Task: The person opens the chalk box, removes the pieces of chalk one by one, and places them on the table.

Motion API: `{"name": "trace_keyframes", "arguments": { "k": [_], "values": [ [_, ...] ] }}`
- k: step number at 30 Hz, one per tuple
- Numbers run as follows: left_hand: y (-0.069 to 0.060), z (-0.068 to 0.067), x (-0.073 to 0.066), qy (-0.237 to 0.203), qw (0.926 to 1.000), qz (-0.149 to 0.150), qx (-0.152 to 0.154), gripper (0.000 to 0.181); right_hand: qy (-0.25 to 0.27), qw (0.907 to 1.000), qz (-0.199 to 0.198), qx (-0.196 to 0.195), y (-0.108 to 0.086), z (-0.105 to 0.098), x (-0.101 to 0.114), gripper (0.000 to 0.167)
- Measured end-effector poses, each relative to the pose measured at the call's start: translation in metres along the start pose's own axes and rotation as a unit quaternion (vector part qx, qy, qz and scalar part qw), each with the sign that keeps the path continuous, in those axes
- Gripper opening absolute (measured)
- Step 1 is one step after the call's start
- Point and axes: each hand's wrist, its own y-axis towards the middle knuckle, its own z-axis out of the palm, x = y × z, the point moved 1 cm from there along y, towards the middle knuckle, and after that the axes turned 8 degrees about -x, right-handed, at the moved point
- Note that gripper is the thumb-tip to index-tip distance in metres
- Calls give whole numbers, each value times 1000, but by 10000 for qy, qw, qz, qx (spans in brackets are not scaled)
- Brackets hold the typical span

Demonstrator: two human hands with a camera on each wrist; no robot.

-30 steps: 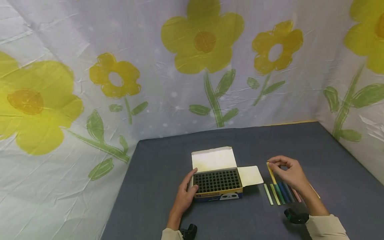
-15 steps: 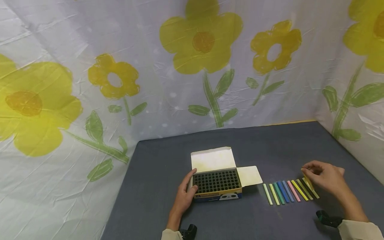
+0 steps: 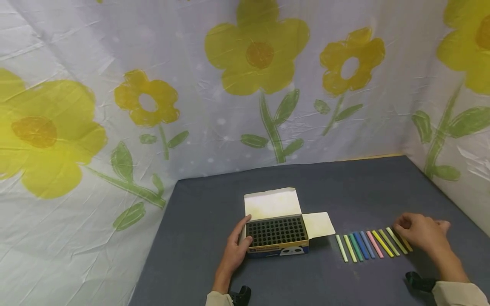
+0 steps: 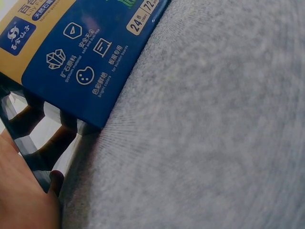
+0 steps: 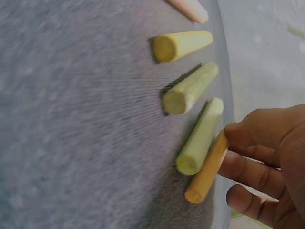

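My left hand (image 3: 235, 250) grips the left end of a chalk box (image 3: 264, 251), its thumb at the near corner and a finger at the far one. The box has its lid raised, showing a black insert full of round holes. In the left wrist view, the box's blue and yellow front (image 4: 71, 71) carries printing. My right hand (image 3: 424, 233) pinches the upper end of an orange chalk stick (image 5: 206, 171), at the right end of a row of chalks. That stick lies close beside a pale yellow-green chalk (image 5: 200, 140); whether they touch I cannot tell.
Several coloured chalks, among them a green one (image 3: 357, 247) and a pink one (image 3: 375, 244), lie side by side on the dark grey table (image 3: 214, 195). The box's side flap (image 3: 318, 224) sticks out toward them. A flowered curtain (image 3: 214, 127) hangs behind the table.
My right hand has carried the orange chalk rightward from above the row's left part, then lowered it at the row's right end. My left hand has stayed on the box.
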Motion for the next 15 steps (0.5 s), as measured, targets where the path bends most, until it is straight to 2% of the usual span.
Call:
{"name": "trace_keyframes", "arguments": {
  "k": [6, 9, 11, 15],
  "values": [
    [3, 2, 2, 9, 10000, -34, 37, 65, -184, 9993, 191, 277, 0, 1, -2, 23],
    [4, 3, 3, 5, 10000, -50, 82, 65, -144, 9990, 307, 299, -3, 2, -3, 31],
    [4, 3, 3, -56, 9999, -30, 124, 65, -65, 9993, 353, 62, -5, 4, -1, 36],
    [5, 3, 4, -251, 9992, 273, 164, 66, 225, 9958, 276, -844, -10, 10, 11, 40]
  ]
}}
